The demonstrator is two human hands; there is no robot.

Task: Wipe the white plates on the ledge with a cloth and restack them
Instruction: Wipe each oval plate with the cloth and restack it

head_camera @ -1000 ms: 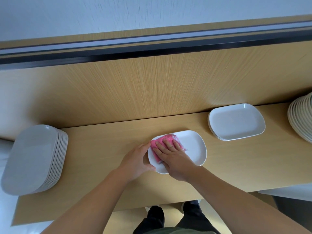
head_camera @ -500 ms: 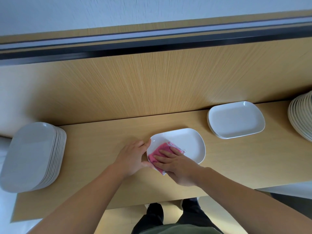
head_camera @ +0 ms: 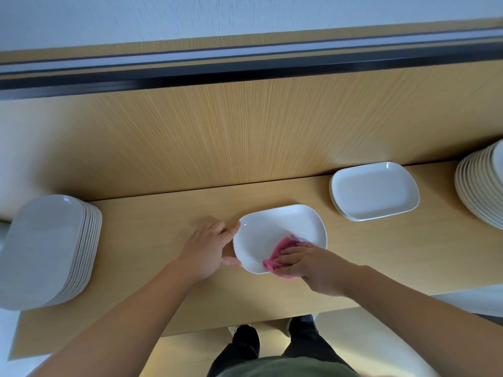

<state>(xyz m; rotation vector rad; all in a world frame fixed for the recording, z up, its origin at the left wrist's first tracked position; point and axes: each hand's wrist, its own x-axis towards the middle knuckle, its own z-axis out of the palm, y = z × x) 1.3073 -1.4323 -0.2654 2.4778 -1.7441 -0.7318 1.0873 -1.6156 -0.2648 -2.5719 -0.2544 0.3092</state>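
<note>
Right grip (head_camera: 313,265), cloth (head_camera: 281,250) farther along plate (head_camera: 272,227)

Single cam, head-worn, wide-angle. Looks fwd and steeply down over wooden ledge (head_camera: 381,257) toward back panel (head_camera: 245,137). Close range: forearms enter from bottom edge, left hand (head_camera: 206,248) and right hand (head_camera: 315,263) near frame ctr at plate (head_camera: 272,229). Wearer's legs (head_camera: 245,346) at bottom. Straight lines bowed by lens.

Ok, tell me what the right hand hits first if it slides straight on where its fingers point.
Probably the left hand, whose thumb holds the plate's rim; only bare plate lies between it and the right hand's pink cloth.
</note>
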